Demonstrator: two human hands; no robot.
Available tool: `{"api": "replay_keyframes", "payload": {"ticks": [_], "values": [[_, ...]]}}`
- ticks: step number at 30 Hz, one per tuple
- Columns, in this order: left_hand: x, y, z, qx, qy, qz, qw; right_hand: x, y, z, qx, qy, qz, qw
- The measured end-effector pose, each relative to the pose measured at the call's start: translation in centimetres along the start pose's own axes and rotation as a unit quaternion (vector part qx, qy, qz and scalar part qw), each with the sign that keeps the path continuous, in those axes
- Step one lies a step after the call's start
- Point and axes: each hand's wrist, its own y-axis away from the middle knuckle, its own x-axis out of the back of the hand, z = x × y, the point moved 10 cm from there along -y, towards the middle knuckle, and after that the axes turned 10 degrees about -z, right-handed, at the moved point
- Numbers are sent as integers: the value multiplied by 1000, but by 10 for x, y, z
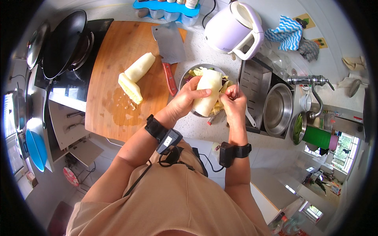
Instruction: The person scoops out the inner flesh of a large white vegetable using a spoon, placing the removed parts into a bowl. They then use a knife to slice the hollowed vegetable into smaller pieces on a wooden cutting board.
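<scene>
My left hand [189, 96] grips a large piece of pale, peeled gourd-like vegetable [208, 93] above a round bowl [184, 72] of vegetable scraps [218, 108]. At the right side of that piece is my right hand [234, 98], its fingers closed on a small tool with a thin metal part, probably a knife or peeler; its shape is mostly hidden. Two more pale vegetable pieces [139, 67] lie touching on the wooden cutting board [103, 118], the nearer one showing a seedy cut face. A cleaver [169, 44] with a red handle rests across the board's right edge.
A lilac electric kettle [221, 28] and a blue-lidded spice rack [168, 8] stand at the back. To the right are a sink rack [255, 85], a metal basin [278, 109] and a faucet [317, 97]. A black wok [65, 44] sits on the stove at left.
</scene>
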Motion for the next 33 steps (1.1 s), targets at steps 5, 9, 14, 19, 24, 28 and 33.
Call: {"api": "replay_keyframes", "payload": {"ticks": [5,9,14,19,24,28,33], "values": [[13,7,6,-9,-118,80,990,-22,7,0,-135,-80,-85,984],[16,5,7,-19,-180,108,978,-36,18,12,-172,-262,-137,940],[12,4,7,-46,-146,104,983,-44,20,28,-178,-326,-165,914],[20,-7,6,-31,-64,75,995,-49,22,26,-177,-342,-172,907],[25,-23,9,-32,-29,20,999,-45,26,44,-172,-370,-188,894],[25,-24,15,-17,-127,6,992,-46,28,36,-147,-405,-206,879],[24,-27,17,-38,-155,8,987,-35,30,49,-135,-431,-184,873]]}}
